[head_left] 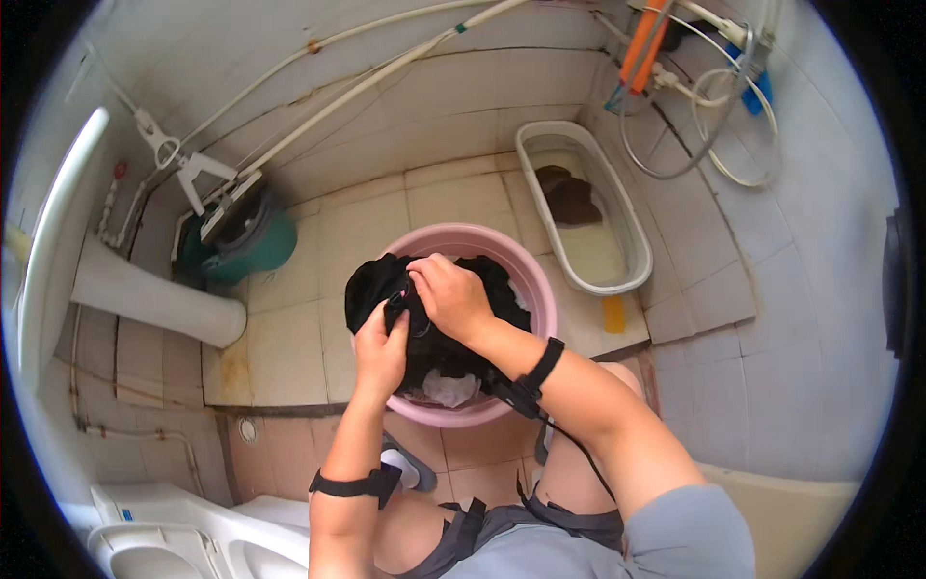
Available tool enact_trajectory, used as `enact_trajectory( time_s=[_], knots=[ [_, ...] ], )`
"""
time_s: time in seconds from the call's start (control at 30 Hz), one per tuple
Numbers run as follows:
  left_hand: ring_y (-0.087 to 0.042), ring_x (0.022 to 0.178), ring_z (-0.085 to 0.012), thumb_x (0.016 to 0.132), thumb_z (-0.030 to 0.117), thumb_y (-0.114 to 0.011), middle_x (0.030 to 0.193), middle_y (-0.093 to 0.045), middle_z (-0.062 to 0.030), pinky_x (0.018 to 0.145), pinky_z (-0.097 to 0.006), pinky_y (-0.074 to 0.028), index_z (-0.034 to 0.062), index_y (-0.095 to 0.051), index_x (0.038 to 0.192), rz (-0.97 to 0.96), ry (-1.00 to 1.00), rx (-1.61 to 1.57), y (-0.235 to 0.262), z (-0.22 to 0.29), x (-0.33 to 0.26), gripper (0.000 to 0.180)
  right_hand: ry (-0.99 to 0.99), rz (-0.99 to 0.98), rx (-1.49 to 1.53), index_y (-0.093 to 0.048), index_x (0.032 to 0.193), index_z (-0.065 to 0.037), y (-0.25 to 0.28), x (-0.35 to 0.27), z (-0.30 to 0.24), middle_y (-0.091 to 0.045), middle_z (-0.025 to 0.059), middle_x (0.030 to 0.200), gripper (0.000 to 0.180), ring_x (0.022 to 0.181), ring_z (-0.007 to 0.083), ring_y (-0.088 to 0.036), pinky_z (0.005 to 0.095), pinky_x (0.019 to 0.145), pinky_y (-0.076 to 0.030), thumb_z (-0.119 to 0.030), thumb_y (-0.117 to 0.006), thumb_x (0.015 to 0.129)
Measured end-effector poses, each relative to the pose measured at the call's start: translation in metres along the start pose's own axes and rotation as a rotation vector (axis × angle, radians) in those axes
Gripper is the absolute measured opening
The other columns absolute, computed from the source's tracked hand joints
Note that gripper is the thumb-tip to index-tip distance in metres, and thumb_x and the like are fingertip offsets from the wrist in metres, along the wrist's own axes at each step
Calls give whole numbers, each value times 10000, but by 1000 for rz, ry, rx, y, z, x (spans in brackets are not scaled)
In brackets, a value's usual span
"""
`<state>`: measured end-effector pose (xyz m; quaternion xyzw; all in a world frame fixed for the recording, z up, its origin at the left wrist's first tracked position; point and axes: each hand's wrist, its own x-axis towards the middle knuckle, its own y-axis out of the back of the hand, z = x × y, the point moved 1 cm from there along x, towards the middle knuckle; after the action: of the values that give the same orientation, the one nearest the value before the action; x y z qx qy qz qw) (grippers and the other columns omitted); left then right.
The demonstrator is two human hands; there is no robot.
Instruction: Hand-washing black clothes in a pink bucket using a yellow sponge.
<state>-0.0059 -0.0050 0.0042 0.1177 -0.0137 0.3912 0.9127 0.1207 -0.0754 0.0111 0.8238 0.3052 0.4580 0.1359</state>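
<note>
From up here I look down on a tiled washroom floor (pixel 289 338), pale squares with stained joints; on it, right in front of me, stands the pink basin (pixel 535 280), round and plastic, and everything I care about sits inside or just above its rim; beyond it on the right lies a white squat pan (pixel 632 256) with something dark in its trough, to the left a green bucket (pixel 265 246) under a tangle of white pipes, and at the lower left edge a white toilet (pixel 183 540).

The black garment (pixel 371 285) is bunched over the near-left part of the basin, one lobe hanging over the rim, the rest sinking among other dark cloth with a scrap of white fabric (pixel 451 388) showing at the near side; I judge it wet, so heavier than it looks, limp, apt to slip and stretch rather than tear; best taken by a thick gathered fold, not a loose edge.

My left hand (pixel 379 349) has its fingers curled up into the cloth from below, gripping a fold; my right hand (pixel 451 294) lies on top, fingers closed down over the same bunch, the two hands touching; black straps circle both forearms.
</note>
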Motion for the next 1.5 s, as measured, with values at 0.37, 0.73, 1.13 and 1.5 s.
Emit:
enact_trajectory(
  time_s=[0.37, 0.73, 1.13, 1.5],
  knots=[
    [-576, 873, -121, 899, 67, -553, 935, -662, -46, 789, -276, -465, -14, -622, 1049, 65, 164, 50, 23, -14, 1, 185, -80, -73, 228, -619, 915, -9, -29, -16, -37, -625, 143, 927, 148, 827, 316, -634, 390, 665, -531, -135, -563, 860],
    [-589, 964, -171, 931, 160, -578, 1066, -610, -89, 853, -290, -478, 14, -538, 1154, 201, 246, -345, 25, 3, 8, 269, -656, -589, 892, -675, 1044, 3, 15, 21, 18, -679, 64, 983, 204, 923, 132, -605, 275, 842, -472, -104, -610, 882],
    [-554, 1056, -148, 875, 207, -668, 1122, -596, -49, 923, -285, -432, 9, -533, 1228, -123, 247, -229, 15, 16, 4, 426, -608, -592, 909, -641, 1063, 19, 20, 26, 1, -658, 122, 1063, 220, 1004, 174, -601, 301, 892, -458, -87, -608, 873],
    [-576, 1042, -167, 886, 89, -592, 1149, -618, -83, 919, -297, -440, -1, -550, 1196, 30, 242, -515, 3, 10, 3, 326, -334, -501, 269, -602, 1013, -32, 18, 7, 23, -655, 174, 972, 234, 895, 360, -630, 422, 781, -497, -212, -600, 863]
  ],
)
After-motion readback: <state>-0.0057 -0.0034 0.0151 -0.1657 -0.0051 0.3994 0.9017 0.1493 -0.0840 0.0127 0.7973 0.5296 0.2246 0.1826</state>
